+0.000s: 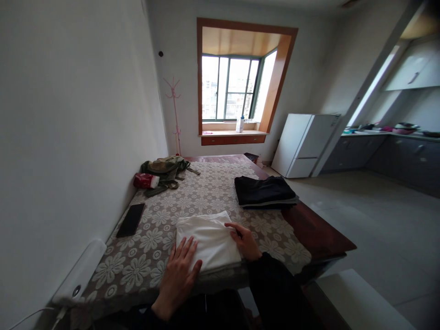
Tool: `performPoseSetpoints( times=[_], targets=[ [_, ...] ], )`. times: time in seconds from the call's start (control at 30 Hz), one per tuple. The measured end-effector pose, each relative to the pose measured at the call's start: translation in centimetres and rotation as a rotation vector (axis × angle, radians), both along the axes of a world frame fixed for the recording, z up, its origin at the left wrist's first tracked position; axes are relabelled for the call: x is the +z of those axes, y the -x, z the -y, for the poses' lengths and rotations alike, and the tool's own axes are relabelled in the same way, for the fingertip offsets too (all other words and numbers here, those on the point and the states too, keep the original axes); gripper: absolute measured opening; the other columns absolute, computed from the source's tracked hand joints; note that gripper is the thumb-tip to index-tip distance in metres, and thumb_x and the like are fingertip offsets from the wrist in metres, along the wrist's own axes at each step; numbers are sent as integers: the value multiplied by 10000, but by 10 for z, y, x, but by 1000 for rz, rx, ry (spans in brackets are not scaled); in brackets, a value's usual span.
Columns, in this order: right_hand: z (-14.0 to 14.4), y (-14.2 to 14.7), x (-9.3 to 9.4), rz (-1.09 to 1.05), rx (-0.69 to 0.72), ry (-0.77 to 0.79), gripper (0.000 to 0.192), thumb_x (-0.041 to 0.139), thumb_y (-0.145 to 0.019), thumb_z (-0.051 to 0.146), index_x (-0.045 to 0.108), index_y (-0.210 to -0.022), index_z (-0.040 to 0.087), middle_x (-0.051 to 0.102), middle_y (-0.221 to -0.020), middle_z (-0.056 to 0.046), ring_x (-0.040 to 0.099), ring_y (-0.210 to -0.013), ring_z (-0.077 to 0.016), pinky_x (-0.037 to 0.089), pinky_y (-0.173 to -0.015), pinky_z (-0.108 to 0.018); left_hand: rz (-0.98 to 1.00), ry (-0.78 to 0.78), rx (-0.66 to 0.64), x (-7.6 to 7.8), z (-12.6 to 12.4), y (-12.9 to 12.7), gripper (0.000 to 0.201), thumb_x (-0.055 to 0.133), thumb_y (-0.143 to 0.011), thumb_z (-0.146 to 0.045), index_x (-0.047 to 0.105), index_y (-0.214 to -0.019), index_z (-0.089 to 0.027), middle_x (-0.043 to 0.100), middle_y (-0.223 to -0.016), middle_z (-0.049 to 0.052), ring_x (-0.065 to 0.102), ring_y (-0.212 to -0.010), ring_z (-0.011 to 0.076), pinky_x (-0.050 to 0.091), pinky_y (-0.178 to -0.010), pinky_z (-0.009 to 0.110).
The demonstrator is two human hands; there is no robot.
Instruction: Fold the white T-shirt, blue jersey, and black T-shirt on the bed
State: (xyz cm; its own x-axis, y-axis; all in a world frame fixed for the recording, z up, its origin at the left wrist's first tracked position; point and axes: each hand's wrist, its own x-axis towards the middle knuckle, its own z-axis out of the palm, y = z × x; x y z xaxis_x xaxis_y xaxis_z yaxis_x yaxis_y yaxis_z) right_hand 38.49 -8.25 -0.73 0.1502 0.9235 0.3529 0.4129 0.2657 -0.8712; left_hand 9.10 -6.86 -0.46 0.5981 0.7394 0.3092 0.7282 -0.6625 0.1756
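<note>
A folded white garment (209,238) lies near the front edge of a table covered with a lace flower-pattern cloth (206,192). My left hand (180,270) rests flat on the garment's near left part, fingers spread. At the garment's right edge, my right hand (244,238) has its fingers curled on the fabric. A stack of folded dark clothes (263,191) sits further back on the right.
A black phone (130,220) lies at the left of the table. An olive bag (165,169) and a red-and-white item (146,181) sit at the far left. A white device (80,272) hangs on the left wall. A white fridge (304,144) stands beyond.
</note>
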Motion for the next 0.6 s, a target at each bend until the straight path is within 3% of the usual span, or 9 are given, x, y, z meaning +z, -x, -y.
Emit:
performPoseSetpoints(
  times=[0.23,0.4,0.6],
  targets=[
    [-2,-4,-4,10,-100,36,359,544,-873,325,740,-1159,233,737,-1151,-60,673,-1001,-258,524,-949,-416,-23,-19,8,-2,0,0,550,392,-1020,-476,380,-1540,-297,393,-1617,-1,304,-1512,258,354,-1204,516],
    [-6,-5,-8,196,-119,3,436,552,-892,345,667,-1300,244,594,-1409,-88,540,-1291,-280,451,-1085,-456,-34,-41,13,-4,0,-1,566,398,-1017,-472,366,-1549,-279,367,-1630,12,294,-1516,267,368,-1194,506],
    [-6,6,-14,686,-44,86,581,568,-948,496,503,-1479,270,437,-1570,-85,369,-1455,-291,249,-1222,-509,-12,-59,31,-9,-2,-2,568,390,-1021,-409,336,-1564,-252,358,-1634,41,305,-1511,267,389,-1176,484]
  ],
)
